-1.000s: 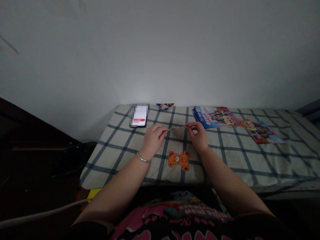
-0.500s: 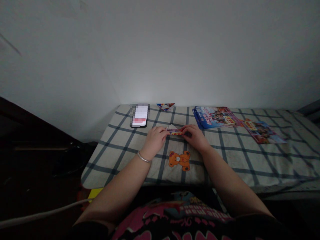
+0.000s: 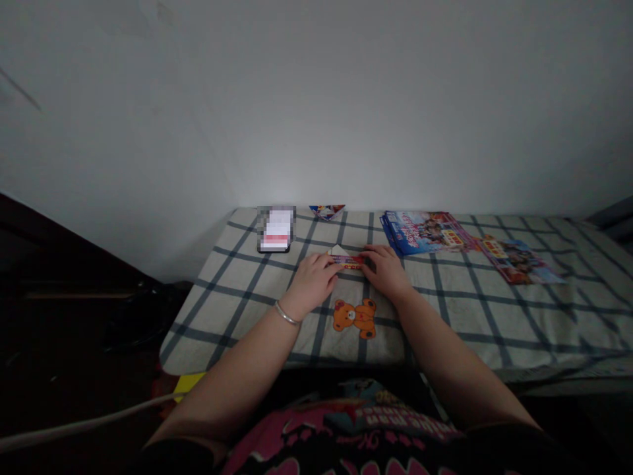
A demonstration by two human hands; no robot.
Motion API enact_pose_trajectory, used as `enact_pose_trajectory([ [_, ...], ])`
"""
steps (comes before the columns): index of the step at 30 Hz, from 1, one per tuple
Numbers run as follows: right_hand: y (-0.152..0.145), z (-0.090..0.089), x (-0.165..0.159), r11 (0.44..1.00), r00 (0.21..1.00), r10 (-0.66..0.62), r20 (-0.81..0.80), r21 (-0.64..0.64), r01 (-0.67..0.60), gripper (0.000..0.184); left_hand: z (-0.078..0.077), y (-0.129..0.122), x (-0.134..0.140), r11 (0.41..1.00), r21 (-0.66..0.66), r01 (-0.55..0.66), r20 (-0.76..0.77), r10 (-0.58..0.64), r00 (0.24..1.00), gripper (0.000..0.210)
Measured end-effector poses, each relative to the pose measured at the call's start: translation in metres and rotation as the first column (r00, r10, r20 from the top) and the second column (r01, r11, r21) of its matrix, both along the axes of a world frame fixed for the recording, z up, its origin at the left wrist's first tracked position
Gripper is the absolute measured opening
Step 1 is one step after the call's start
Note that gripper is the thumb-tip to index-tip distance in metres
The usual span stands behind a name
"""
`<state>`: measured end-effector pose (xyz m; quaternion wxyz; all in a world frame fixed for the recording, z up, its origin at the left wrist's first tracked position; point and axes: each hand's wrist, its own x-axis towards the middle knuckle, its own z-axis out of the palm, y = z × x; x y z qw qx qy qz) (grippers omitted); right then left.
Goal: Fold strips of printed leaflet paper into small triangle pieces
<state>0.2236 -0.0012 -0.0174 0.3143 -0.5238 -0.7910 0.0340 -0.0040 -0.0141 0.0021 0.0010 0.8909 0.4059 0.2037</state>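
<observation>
A small folded piece of printed paper [image 3: 347, 258], purple and red with a pale triangular tip pointing away from me, lies on the checked tablecloth [image 3: 247, 290]. At its left end my left hand [image 3: 311, 280], with a silver bangle at the wrist, has its fingertips and thumb closed on the paper. The right end is held by my right hand [image 3: 388, 269], its fingers curled and thumb near the lower edge. Parts of both ends are hidden under the fingers. Beyond the hands, near the wall, sits another folded paper shape [image 3: 327, 212], blue and multicoloured.
A phone [image 3: 277, 229] with a lit, blurred screen lies at the back left. To the right are a stack of colourful flyers [image 3: 420, 232] and a separate flyer [image 3: 524, 260]. The white wall [image 3: 346, 112] borders the table's far side. A pale cable [image 3: 99, 419] runs at lower left.
My left hand has shifted slightly, its thumb now further right along the folded paper. My right hand's fingers have moved a little on the right end. The other things stay put.
</observation>
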Motion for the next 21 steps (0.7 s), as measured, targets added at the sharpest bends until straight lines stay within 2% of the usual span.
enact_pose_trajectory([
  [3, 0.0009, -0.0008, 0.0, 1.0, 0.999, -0.026, 0.019, 0.01, 0.026, 0.024, 0.0, -0.0008, 0.0009, 1.0, 0.007, -0.006, -0.007, 0.006, 1.0, 0.033],
  [7, 0.0002, 0.0013, -0.0006, 1.0, 1.0, 0.017, 0.022, -0.013, -0.017, 0.03, 0.0, -0.0024, 0.0027, 0.997, 0.023, -0.072, 0.006, 0.072, 0.997, 0.027],
  [14, -0.0041, 0.0017, -0.0043, 0.979, 0.979, 0.201, 0.022, -0.021, -0.201, 0.028, -0.0004, -0.0029, 0.0039, 0.983, 0.044, -0.178, 0.052, 0.176, 0.983, 0.021],
  [17, -0.0037, 0.0015, -0.0049, 0.973, 0.973, 0.231, 0.006, -0.019, -0.231, 0.026, -0.0004, -0.0026, 0.0034, 0.984, 0.015, -0.18, 0.046, 0.179, 0.983, 0.027],
  [21, -0.003, 0.0042, -0.0048, 0.953, 0.953, 0.301, -0.017, -0.03, -0.302, 0.022, -0.0014, -0.0017, 0.0029, 0.992, 0.008, -0.122, 0.024, 0.122, 0.992, 0.037],
])
